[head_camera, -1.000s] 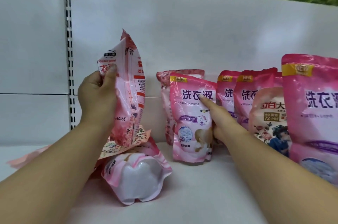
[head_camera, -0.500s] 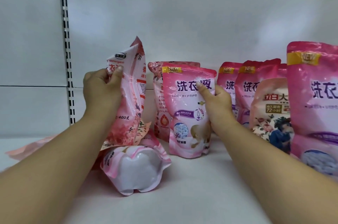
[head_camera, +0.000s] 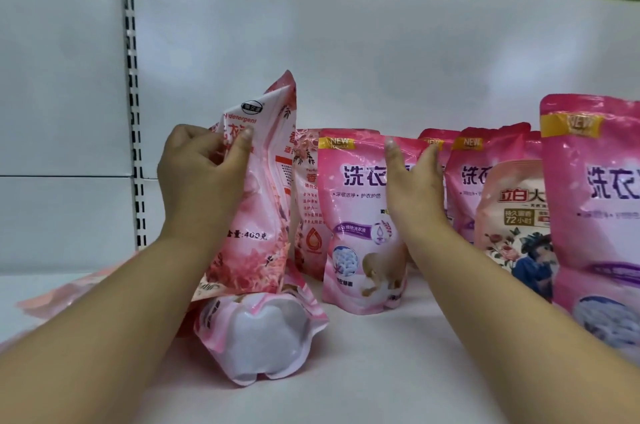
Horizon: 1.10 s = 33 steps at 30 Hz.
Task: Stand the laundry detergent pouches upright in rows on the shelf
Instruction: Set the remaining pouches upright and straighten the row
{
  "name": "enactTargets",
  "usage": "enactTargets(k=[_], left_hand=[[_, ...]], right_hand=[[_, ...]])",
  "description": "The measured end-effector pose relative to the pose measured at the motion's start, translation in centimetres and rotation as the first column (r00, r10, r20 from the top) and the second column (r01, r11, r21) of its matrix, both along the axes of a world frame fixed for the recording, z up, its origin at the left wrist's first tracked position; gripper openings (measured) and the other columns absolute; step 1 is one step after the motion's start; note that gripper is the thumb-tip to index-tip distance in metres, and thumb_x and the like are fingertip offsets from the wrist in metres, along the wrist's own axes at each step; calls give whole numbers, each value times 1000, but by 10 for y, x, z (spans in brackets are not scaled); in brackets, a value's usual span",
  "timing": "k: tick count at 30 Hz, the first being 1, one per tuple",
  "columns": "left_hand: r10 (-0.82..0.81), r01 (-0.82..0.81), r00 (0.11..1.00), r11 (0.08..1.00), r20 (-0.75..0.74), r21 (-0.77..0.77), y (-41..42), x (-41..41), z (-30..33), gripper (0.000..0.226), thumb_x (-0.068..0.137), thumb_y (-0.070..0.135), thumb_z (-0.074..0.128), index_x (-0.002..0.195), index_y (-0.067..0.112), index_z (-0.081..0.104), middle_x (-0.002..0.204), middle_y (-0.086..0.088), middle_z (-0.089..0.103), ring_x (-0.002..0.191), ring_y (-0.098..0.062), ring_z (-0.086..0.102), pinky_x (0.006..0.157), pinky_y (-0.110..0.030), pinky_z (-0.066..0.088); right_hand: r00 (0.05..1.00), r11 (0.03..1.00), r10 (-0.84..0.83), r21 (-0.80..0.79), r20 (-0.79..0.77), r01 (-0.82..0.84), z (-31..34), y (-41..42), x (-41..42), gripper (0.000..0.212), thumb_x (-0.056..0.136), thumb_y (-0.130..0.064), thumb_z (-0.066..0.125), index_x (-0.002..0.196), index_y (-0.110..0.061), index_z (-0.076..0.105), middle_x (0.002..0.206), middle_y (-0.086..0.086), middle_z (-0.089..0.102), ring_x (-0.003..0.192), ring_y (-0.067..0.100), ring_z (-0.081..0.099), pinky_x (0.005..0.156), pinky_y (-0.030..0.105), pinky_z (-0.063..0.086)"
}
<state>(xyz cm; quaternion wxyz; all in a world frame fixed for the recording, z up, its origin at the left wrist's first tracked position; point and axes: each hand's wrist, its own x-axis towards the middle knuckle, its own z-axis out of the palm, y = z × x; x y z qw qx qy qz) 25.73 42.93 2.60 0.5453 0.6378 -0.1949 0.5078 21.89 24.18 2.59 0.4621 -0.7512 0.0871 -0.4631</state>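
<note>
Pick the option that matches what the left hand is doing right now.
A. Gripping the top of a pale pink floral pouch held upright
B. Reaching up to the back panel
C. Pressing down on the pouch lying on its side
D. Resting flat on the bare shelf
A: the left hand has its thumb and fingers curled round the upper part of the pale pink floral pouch, which stands upright above the fallen pouch.

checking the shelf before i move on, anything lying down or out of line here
Yes. One pouch lies on its side at front left, white base facing the camera, under the pouch gripped by the left hand. Another flat pouch lies far left. The right hand touches a standing pouch.
</note>
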Motion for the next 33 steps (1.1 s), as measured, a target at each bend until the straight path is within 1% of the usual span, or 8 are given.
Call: enactTargets(k=[6, 9, 10, 15, 19, 22, 27, 33], left_hand=[[-31, 31, 1000, 999, 7, -35, -2, -5, 6, 42, 84, 27, 62, 48, 17, 42, 70, 11, 38, 59, 15, 44, 57, 1, 31], [-96, 95, 995, 994, -19, -61, -5, -5, 7, 43, 83, 28, 62, 50, 12, 42, 69, 9, 40, 60, -1, 43, 54, -6, 32], [-115, 114, 993, 992, -22, -56, -5, -3, 7, 42, 83, 29, 63, 51, 10, 43, 69, 7, 41, 60, -3, 41, 55, -8, 33], [-303, 292, 945, 951, -123, -102, -4, 0, 9, 37, 80, 31, 65, 57, 8, 48, 63, -3, 44, 55, -13, 42, 55, -26, 37], [-528, 499, 816, 849, -236, -174, 0, -7, 15, 25, 75, 44, 61, 66, 20, 64, 76, 9, 63, 65, 6, 59, 65, -11, 46], [-551, 491, 775, 833, -308, -256, 5, 3, 16, 42, 74, 59, 53, 90, 22, 65, 101, 5, 63, 100, -13, 56, 87, -32, 44], [-656, 844, 193, 490, -729, -218, 3, -5, 7, 88, 41, 73, 69, 113, 22, 61, 112, -11, 69, 98, -31, 67, 80, -46, 56], [-604, 802, 370, 591, -706, -85, -9, -7, 3, 64, 53, 56, 62, 95, 8, 67, 92, -13, 74, 85, -29, 71, 76, -42, 57]], right_hand=[[985, 945, 175, -279, -7, -170, 7, 36, -22, 69, 88, -57, 29, 145, -20, 18, 156, -2, 12, 140, 10, 19, 113, 31, 15], [796, 802, 568, -78, -210, -592, -8, 62, -21, 65, 86, -58, 40, 142, -28, 26, 145, -5, 38, 110, -4, 40, 87, 18, 28], [717, 741, 653, 8, -245, -672, -13, 68, -18, 70, 82, -61, 46, 141, -30, 27, 142, -6, 42, 114, 0, 41, 101, 23, 26], [450, 480, 877, 275, -168, -833, -17, 71, -10, 55, 74, -30, 68, 123, -27, 43, 99, -5, 65, 91, 14, 64, 89, 32, 50], [435, 414, 900, 383, -34, -826, -14, 67, -8, 24, 83, -2, 59, 96, -21, 51, 85, 4, 62, 76, 21, 61, 75, 35, 51], [405, 313, 908, 471, 106, -825, -6, 61, -11, 15, 85, -1, 53, 94, -13, 53, 79, 7, 60, 71, 23, 59, 77, 38, 50], [398, 261, 888, 464, 228, -846, 2, 47, -10, 60, 71, -16, 67, 125, -15, 42, 99, 13, 63, 84, 30, 64, 82, 51, 52], [493, 436, 869, 414, 38, -799, 13, 39, -15, 88, 45, -57, 74, 120, -15, 55, 113, 17, 67, 103, 36, 64, 95, 53, 45]])
